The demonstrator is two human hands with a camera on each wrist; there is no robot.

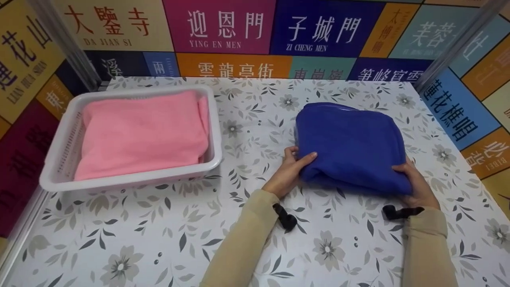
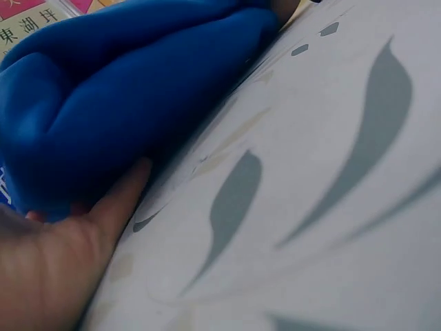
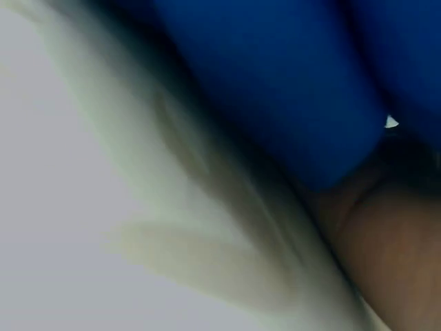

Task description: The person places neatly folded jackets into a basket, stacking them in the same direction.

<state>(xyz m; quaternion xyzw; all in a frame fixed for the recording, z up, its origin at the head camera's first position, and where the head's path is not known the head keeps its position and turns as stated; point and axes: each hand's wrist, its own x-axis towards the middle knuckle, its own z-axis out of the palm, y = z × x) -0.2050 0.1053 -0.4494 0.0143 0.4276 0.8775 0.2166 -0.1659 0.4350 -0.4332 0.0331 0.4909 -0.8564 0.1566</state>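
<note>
A folded blue cloth (image 1: 350,145), thick and soft with rounded edges, lies on the right half of the table in the head view. At its near left corner my left hand (image 1: 287,172) grips it, thumb on top and the other fingers partly hidden at the side. My right hand (image 1: 421,188) holds the near right corner, thumb over the edge, its other fingers hidden under the fabric. The left wrist view shows the thick folded layers (image 2: 148,103) beside the left thumb, close to the tabletop. Blurred blue fabric (image 3: 269,83) fills the top of the right wrist view.
To the left stands a white plastic basket (image 1: 131,184) with slotted walls, holding a folded pink cloth (image 1: 145,133). A floral-patterned cover (image 1: 171,243) spreads over the table. Colourful lettered panels (image 1: 227,28) enclose the back and both sides.
</note>
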